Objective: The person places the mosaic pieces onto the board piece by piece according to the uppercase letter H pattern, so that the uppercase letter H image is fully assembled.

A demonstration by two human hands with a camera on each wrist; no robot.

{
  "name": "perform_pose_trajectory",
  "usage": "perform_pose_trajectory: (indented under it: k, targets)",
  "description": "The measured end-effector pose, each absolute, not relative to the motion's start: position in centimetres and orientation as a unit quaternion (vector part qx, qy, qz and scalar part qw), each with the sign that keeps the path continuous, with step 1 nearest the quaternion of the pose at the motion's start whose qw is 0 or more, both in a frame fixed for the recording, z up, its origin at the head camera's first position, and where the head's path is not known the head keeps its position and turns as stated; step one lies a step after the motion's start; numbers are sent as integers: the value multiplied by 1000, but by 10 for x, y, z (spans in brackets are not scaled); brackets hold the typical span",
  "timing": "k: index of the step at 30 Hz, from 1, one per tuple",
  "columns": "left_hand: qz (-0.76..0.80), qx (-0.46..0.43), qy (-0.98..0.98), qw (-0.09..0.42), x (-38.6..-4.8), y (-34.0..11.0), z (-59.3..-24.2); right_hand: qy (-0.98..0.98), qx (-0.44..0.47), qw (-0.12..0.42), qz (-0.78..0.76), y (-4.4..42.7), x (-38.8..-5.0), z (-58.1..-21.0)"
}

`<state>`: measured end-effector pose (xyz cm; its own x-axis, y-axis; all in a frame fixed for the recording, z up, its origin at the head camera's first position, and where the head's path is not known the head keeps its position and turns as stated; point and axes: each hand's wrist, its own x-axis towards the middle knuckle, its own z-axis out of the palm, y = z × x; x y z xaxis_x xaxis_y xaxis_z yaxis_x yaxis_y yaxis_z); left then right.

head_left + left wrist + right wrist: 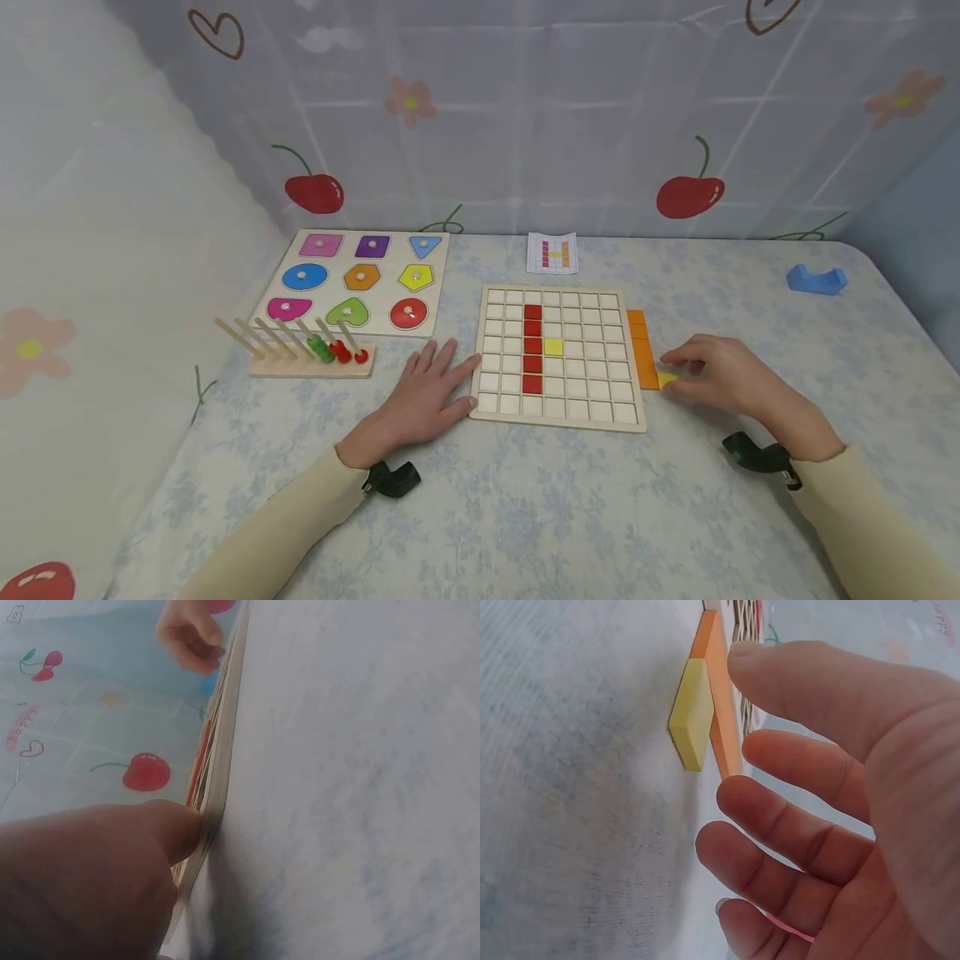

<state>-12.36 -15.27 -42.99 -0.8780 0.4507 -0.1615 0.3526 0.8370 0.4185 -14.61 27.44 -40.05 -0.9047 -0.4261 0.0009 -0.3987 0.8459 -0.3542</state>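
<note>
A square wooden grid board [555,408] lies mid-table, with a column of red tiles [532,346] and one yellow tile [553,347] in its cells. My left hand [426,396] rests flat at the board's left edge, fingers spread, thumb and index finger touching its side. Along the board's right edge lie several orange tiles [641,350] in a row. Beside their near end is a loose yellow tile [693,716], flat on the table. My right hand [720,375] hovers at that tile, thumb and fingers parted; the right wrist view shows nothing between them.
Behind the board lies a small pattern card [552,253]. A knob-shape puzzle [382,321] and a peg stand with beads [311,367] sit at the left. A blue curved block [816,281] stands at the far right. A printed curtain [525,125] hangs along the back edge.
</note>
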Motion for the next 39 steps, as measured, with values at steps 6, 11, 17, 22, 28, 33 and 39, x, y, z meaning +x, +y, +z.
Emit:
perform_pose_trajectory:
  k: [6,11,17,22,28,33,39]
  targets:
    - [194,208,950,129,-124,-152,-429,959,-214,42,-182,276,-146,-404]
    - [190,206,951,129,-124,-152,-431,957,-219,40,-187,278,-147,-408]
    - [190,202,951,135,-124,-152,-431,954,-224,40,-194,280,-147,-412]
    - [192,203,950,136,-124,-152,-430,951,-229,34,-202,281,-148,-415]
    - [195,207,950,132,-124,-152,-429,948,-239,26,-211,282,-146,-416]
    - [194,208,950,128,-124,-152,-430,947,-241,21,-211,282,-145,-416]
    - [195,211,950,123,-124,-152,-430,947,-239,22,-212,282,-145,-415]
